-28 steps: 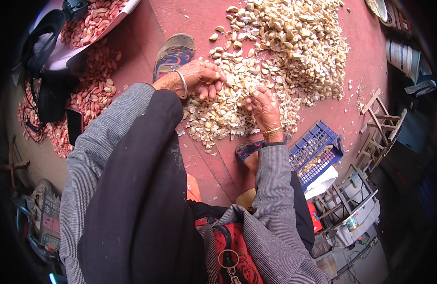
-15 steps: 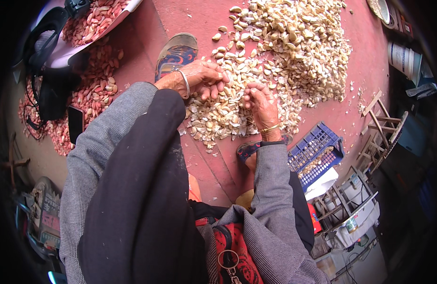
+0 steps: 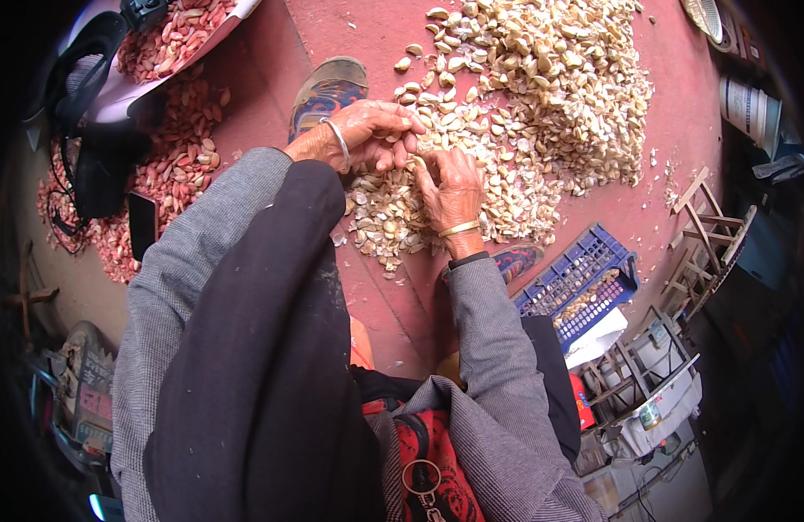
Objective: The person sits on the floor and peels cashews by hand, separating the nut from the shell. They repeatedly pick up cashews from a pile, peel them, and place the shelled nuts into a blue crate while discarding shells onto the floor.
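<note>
A broad heap of pale garlic cloves point(image 3: 576, 87) covers the red floor ahead, thinning into loose cloves and papery skins point(image 3: 389, 222) under my hands. My left hand point(image 3: 367, 135), with a silver bangle, has its fingers curled inward; whatever they hold is hidden. My right hand point(image 3: 452, 184), with a gold bangle, is closed beside the left fingertips. A small pale piece that looks like a garlic clove point(image 3: 413, 163) shows at its thumb and fingertips. Both hands are just above the near left edge of the heap.
A blue plastic basket point(image 3: 580, 283) with some cloves in it stands at my right. Pinkish cloves point(image 3: 180, 157) are heaped at the left, beside a phone point(image 3: 143, 224) and a black bag point(image 3: 102, 174). A wooden frame point(image 3: 711, 235) and a bucket point(image 3: 750, 113) stand far right.
My right hand has moved left and turned inward, bringing its fingertips up to those of my left hand. The left hand has shifted only slightly, its fingers more curled.
</note>
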Tool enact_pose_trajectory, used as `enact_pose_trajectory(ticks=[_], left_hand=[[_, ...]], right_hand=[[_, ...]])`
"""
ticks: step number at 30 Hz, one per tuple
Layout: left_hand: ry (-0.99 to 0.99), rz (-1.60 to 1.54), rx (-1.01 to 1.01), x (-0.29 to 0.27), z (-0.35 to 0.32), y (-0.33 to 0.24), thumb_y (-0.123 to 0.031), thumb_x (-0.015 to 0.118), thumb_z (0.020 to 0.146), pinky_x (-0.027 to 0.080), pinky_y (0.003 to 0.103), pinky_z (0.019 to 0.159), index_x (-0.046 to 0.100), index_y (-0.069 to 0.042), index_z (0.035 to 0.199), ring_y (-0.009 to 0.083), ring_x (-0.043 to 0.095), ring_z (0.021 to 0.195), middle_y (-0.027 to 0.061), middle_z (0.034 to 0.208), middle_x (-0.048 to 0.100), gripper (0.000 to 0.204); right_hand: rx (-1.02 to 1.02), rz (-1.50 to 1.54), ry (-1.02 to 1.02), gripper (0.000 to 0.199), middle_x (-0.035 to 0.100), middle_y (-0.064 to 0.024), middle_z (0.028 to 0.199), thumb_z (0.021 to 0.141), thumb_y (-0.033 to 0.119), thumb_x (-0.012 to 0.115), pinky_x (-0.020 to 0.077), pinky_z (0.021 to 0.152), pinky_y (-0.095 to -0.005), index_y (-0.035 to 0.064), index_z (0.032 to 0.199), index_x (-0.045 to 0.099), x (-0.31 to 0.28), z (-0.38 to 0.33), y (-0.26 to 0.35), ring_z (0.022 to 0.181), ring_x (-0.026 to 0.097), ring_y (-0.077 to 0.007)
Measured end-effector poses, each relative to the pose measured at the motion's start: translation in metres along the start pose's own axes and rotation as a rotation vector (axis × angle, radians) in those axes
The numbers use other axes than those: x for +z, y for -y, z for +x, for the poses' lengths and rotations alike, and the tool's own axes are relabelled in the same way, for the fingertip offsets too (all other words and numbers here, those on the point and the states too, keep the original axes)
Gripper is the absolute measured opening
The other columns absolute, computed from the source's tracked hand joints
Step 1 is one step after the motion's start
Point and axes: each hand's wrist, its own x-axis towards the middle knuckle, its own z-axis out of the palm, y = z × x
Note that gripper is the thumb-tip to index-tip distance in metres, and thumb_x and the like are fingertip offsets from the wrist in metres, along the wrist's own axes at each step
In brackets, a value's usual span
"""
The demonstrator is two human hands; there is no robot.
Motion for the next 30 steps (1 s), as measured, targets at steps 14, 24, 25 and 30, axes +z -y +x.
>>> enact_pose_trajectory(ticks=[14,24,25,30], left_hand=[[-0.01,0.129,-0.055,0.007,-0.002,0.001,-0.025,0.052,0.099,0.054,0.025,0.046,0.057,0.006,0.108,0.0197,0.067,0.066,0.0138,0.084,0.064,0.033],[0.019,0.137,-0.114,0.008,-0.003,-0.002,-0.032,0.05,0.1,0.051,0.024,0.043,0.059,0.004,0.103,0.0203,0.067,0.064,0.0134,0.084,0.065,0.038],[0.012,0.122,-0.112,0.008,-0.002,-0.002,-0.033,0.049,0.1,0.051,0.024,0.043,0.058,0.005,0.103,0.0203,0.068,0.065,0.0136,0.084,0.065,0.039],[0.003,0.03,-0.097,0.008,-0.002,-0.003,-0.038,0.046,0.101,0.053,0.026,0.047,0.056,0.005,0.105,0.0218,0.068,0.07,0.0148,0.089,0.064,0.044]], right_hand=[[0.404,0.709,0.06,0.013,0.061,0.0038,0.083,0.085,0.006,0.07,0.0452,0.064,-0.0205,0.0055,0.096,0.064,-0.032,0.0,0.02,0.071,0.052,-0.0038],[0.284,0.641,-0.077,0.012,0.065,0.0001,0.087,0.089,0.007,0.067,0.0494,0.07,-0.0242,0.003,0.101,0.067,-0.037,0.017,0.014,0.077,0.059,-0.0075],[0.382,0.654,-0.085,0.01,0.065,0.0012,0.087,0.09,0.007,0.065,0.0488,0.07,-0.0234,0.0038,0.099,0.068,-0.038,0.014,0.0,0.076,0.058,-0.0069],[0.531,0.565,-0.301,0.017,0.064,-0.0036,0.096,0.089,0.004,0.062,0.0499,0.076,-0.0279,0.0048,0.105,0.066,-0.045,0.003,-0.083,0.085,0.06,-0.0122]])
